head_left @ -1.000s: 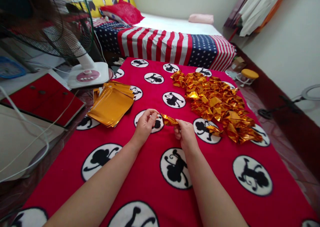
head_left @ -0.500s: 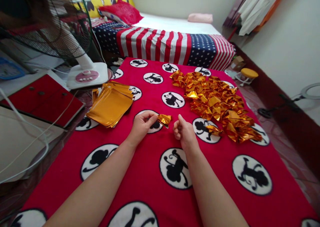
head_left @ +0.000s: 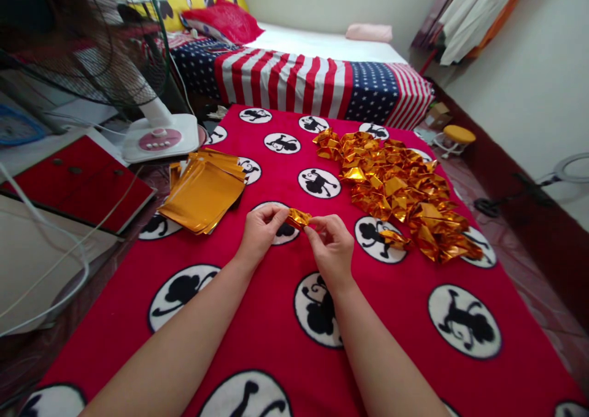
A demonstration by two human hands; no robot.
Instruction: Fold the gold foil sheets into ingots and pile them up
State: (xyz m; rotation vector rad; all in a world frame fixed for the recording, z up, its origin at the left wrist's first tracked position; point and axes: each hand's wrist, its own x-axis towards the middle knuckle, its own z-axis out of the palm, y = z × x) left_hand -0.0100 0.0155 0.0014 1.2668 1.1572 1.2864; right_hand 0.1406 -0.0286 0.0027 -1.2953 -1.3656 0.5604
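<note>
I have a small, crumpled piece of shiny orange-gold foil [head_left: 299, 218] stretched between my two hands, over a white circle near the middle of the bench. My left hand [head_left: 262, 232] pinches its left end between thumb and index finger, the other fingers curled in. My right hand [head_left: 332, 246] pinches the right end with thumb and forefinger, its remaining fingers bent loosely toward the palm. The foil is held between my fingertips, and my forearms reach in from the near side.

A bright red cloth printed with white circles and black monkey figures [head_left: 257, 319] covers the bench. To the left of my left hand, near the bench's left edge, lies a loose stack of flat, smooth gold foil sheets [head_left: 202, 191], their edges fanned unevenly. Beyond my right hand, a wide heap of folded, puffy gold foil pieces [head_left: 391, 178] spreads along the right side, and one narrow twisted gold foil piece [head_left: 393, 240] lies at its near left edge, partly over another white circle.

Past the stack stands a fan with a round-cornered white base [head_left: 161, 140] and a dark wire cage. Beyond the bench I see a bed with a stars-and-stripes cover [head_left: 285, 83], a fluffy red pillow [head_left: 227, 21] and a pale pink pillow [head_left: 369, 33]. A small yellow-topped stool [head_left: 459, 135] stands on the floor at the right.
</note>
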